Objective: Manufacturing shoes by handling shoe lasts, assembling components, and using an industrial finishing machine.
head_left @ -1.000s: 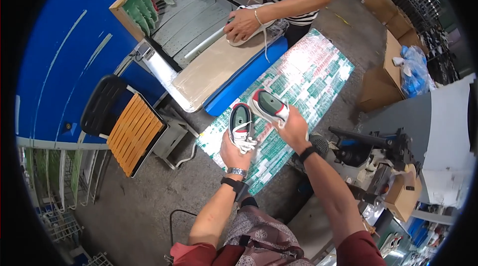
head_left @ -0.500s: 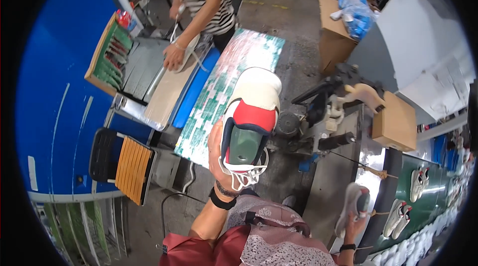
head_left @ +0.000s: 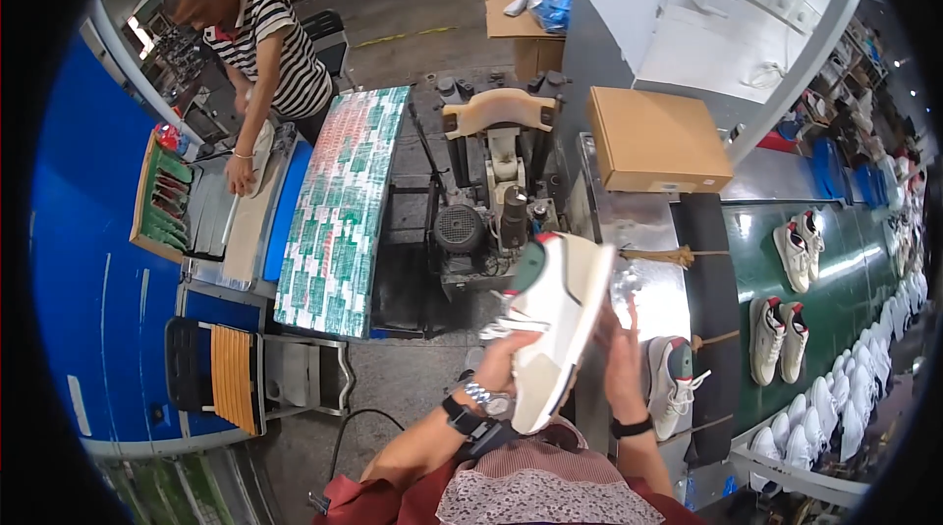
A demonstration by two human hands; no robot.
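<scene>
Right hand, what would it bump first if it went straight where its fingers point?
Probably the held shoe: the right hand points up toward it, though how far apart they are is unclear.

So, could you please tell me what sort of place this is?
Probably a shoe factory or workshop. The person holds a white shoe, pairs of shoes rest on a green surface, and many white shoe-shaped things are lined up beside it.
</scene>
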